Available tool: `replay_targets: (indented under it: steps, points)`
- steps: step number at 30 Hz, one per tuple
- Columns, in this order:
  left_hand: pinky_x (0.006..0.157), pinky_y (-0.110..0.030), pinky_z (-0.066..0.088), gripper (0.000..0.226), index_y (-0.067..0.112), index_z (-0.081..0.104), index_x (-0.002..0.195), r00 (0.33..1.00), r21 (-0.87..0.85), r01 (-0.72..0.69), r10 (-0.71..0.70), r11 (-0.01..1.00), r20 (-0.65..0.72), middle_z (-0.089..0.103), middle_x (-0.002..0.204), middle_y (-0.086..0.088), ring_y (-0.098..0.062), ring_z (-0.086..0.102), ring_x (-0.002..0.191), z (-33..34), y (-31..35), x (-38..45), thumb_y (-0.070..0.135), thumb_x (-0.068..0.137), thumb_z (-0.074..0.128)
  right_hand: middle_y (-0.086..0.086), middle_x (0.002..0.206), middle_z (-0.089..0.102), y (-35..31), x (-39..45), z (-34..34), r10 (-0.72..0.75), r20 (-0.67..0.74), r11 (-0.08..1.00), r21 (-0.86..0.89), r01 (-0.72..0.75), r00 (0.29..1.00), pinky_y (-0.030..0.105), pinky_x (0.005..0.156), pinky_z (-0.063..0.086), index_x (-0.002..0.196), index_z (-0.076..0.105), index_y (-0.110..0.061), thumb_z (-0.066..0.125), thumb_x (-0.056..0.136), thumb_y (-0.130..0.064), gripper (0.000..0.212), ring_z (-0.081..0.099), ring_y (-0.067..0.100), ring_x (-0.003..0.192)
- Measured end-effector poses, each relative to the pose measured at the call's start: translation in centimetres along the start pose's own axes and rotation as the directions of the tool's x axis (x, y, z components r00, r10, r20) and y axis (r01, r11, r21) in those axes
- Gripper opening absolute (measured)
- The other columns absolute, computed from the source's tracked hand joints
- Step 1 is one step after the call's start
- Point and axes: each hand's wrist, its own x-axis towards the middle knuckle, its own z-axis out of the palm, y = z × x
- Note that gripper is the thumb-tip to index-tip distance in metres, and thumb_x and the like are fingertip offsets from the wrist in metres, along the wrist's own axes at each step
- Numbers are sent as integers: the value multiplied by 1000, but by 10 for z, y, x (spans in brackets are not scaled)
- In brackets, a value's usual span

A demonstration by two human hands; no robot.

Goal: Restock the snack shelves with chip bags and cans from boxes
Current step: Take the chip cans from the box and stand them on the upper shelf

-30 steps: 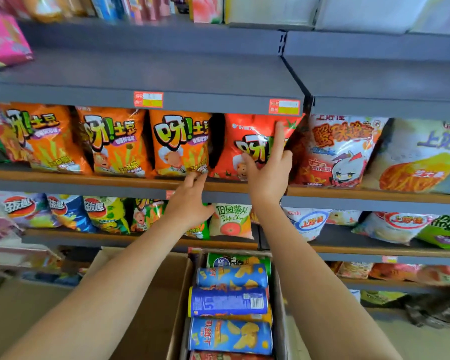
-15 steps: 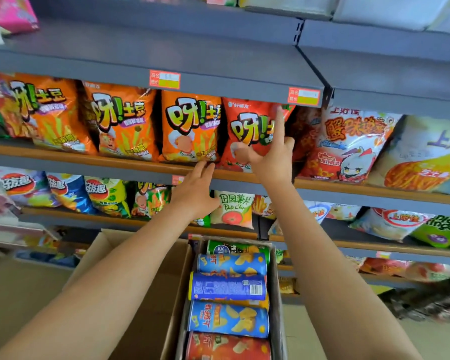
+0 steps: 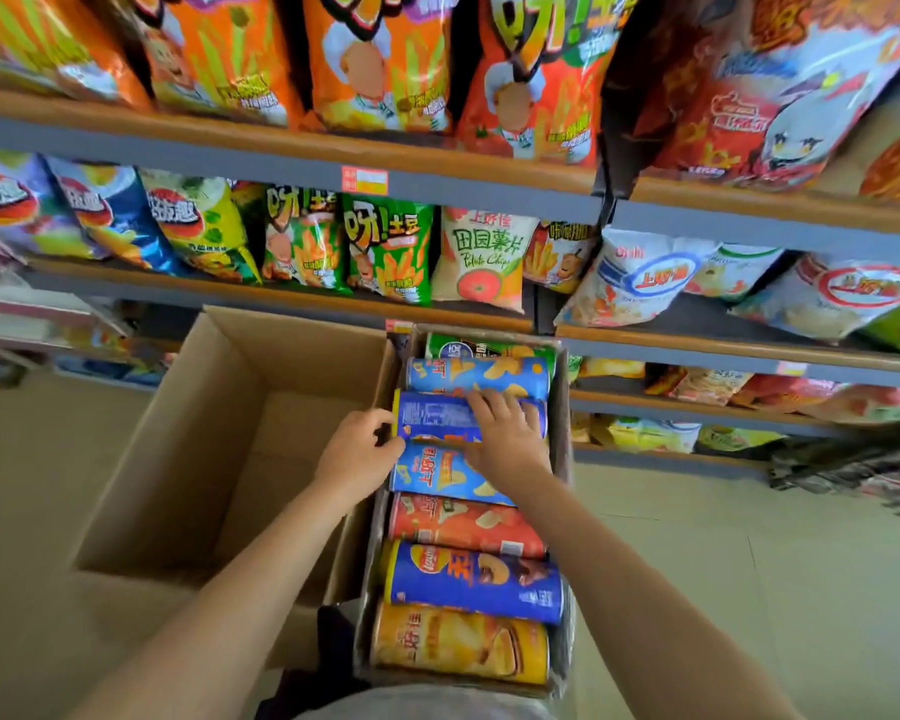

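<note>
My right hand (image 3: pixel 505 439) lies over the top of the dark blue can (image 3: pixel 437 419), fingers spread and bent down across its far side, so it grips that can. My left hand (image 3: pixel 357 454) is curled at the can's left end, thumb and fingers pinching the rim. I judge the two-handed hold is there because the cans are packed tight, side by side, and one has to be pried up by its end. The can sits third from the far end of the narrow box (image 3: pixel 562 433), between two lighter blue cans (image 3: pixel 476 375). Left of it stands the big open carton (image 3: pixel 219 433). Beyond, the shelves (image 3: pixel 281 163) hold chip bags (image 3: pixel 385 241).
</note>
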Motion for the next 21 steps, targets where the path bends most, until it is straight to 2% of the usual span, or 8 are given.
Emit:
replay_targets:
  steps: [4, 6, 10, 12, 15, 16, 18, 21]
  points:
    - [76, -26, 50, 40, 24, 54, 133, 997, -19, 78, -77, 997, 24, 53, 133, 0, -11, 58, 109, 3, -14, -21, 35, 95, 60, 10, 148, 30, -4, 15, -8, 0, 15, 973, -233, 3, 1000, 50, 114, 27, 152, 25, -18, 69, 87, -42, 81, 30, 32, 136]
    - [77, -27, 51, 38, 22, 55, 131, 993, -95, 113, -109, 989, 42, 57, 127, 1, -8, 58, 104, 4, -14, -27, 35, 96, 60, 11, 145, 32, -6, 18, -15, -6, 50, 971, -239, 18, 999, 48, 112, 30, 149, 29, -17, 72, 83, -44, 83, 32, 32, 134]
    - [88, -37, 57, 41, 19, 56, 130, 968, -510, 247, -191, 824, 160, 65, 118, -3, -14, 66, 100, 12, 3, -36, 35, 93, 66, 6, 123, 50, -9, -9, -30, 48, -29, 984, 171, -43, 998, 42, 93, 47, 131, 39, -15, 79, 75, -44, 75, 53, 29, 114]
    - [89, -37, 56, 58, 21, 53, 133, 960, -661, 262, -119, 703, 254, 65, 120, -4, -19, 67, 103, 19, 13, -43, 41, 82, 71, 1, 104, 58, -16, -36, -41, 110, -75, 886, 459, -63, 991, 40, 75, 53, 120, 47, -16, 79, 76, -50, 64, 62, 24, 92]
    - [78, -33, 54, 57, 25, 58, 130, 948, -809, 266, 8, 524, 317, 70, 120, -5, -23, 66, 103, 26, 18, -50, 39, 77, 73, -6, 85, 68, -23, -66, -46, 123, -110, 695, 719, -6, 986, 41, 75, 54, 98, 66, -21, 64, 92, -49, 29, 66, 17, 81]
    - [74, -32, 54, 57, 24, 59, 128, 948, -823, 275, 1, 497, 318, 72, 118, -7, -25, 66, 100, 24, 17, -52, 36, 75, 78, -6, 81, 67, -22, -71, -43, 130, -103, 669, 743, -10, 986, 40, 75, 53, 90, 68, -21, 58, 96, -46, 28, 65, 16, 80]
    - [73, -34, 58, 59, 21, 60, 125, 951, -793, 293, -75, 533, 301, 75, 111, -9, -28, 71, 95, 18, 13, -57, 30, 71, 83, 0, 95, 69, -11, -69, -31, 159, -84, 734, 676, -61, 984, 35, 78, 48, 100, 71, -14, 56, 99, -40, 29, 64, 18, 93]
    - [77, -39, 58, 44, 21, 61, 119, 948, -743, 315, -167, 591, 269, 77, 100, -7, -27, 74, 89, 9, -2, -66, 27, 80, 80, 3, 139, 52, 7, -55, -10, 137, -58, 932, 345, -109, 989, 34, 102, 40, 137, 53, -16, 62, 95, -39, 49, 47, 22, 129]
